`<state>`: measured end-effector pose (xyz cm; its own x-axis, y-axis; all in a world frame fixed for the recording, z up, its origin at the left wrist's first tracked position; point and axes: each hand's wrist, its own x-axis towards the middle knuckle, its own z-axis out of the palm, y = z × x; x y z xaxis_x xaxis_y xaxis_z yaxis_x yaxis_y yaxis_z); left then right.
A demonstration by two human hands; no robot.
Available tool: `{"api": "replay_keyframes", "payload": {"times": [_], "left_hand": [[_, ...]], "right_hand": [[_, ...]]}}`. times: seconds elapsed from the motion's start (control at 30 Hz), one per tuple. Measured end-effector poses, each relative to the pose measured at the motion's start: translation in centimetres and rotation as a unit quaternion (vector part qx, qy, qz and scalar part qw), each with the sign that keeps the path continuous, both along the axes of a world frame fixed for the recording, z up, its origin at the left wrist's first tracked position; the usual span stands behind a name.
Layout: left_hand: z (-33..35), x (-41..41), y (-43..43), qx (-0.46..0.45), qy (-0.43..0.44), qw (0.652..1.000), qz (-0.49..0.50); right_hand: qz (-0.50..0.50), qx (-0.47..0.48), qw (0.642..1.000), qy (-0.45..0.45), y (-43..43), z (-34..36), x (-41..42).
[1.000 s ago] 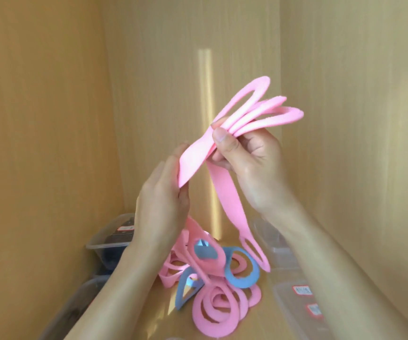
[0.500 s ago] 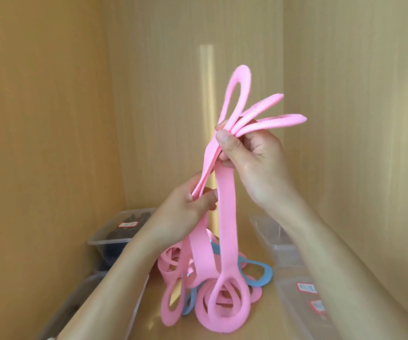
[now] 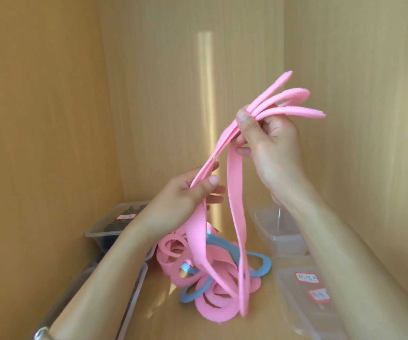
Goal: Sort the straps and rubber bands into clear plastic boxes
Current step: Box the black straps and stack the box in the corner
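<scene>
Right hand (image 3: pixel 269 143) is pinching the pink straps (image 3: pixel 233 187) high, left hand (image 3: pixel 185 200) is gripping seemingly two strands; slow downward stroking is looking best for untangling them from the pile (image 3: pixel 222 312).

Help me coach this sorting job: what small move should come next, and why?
Probably lift the right hand higher to draw the pink straps free. It pinches them near their upper loops and the left hand holds strands lower down, yet their lower ends lie in the pile among blue straps.

bare forearms (image 3: pixel 104 273), fingers (image 3: pixel 243 119) with short plain nails, perhaps a pale sleeve edge (image 3: pixel 41 334) at left.
</scene>
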<state>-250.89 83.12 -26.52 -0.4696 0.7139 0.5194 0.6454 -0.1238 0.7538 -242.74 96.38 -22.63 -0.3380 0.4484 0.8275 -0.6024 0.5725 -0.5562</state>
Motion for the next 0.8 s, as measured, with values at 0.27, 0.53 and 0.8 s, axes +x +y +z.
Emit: {"api": "replay_keyframes", "payload": {"times": [0.27, 0.53, 0.8], "left_hand": [[-0.2, 0.2, -0.5, -0.089, 0.048, 0.995, 0.012], [-0.5, -1.1, -1.5, -0.250, 0.039, 0.966, -0.058], [-1.3, -1.4, 0.2, -0.153, 0.051, 0.985, 0.053]], "right_hand": [[-0.007, 0.012, 1.000, -0.022, -0.2, -0.3, -0.3], [-0.007, 0.024, 0.997, -0.069, 0.1, -0.4, -0.2], [0.011, 0.026, 0.995, -0.093, -0.1, -0.6, -0.4]]}}
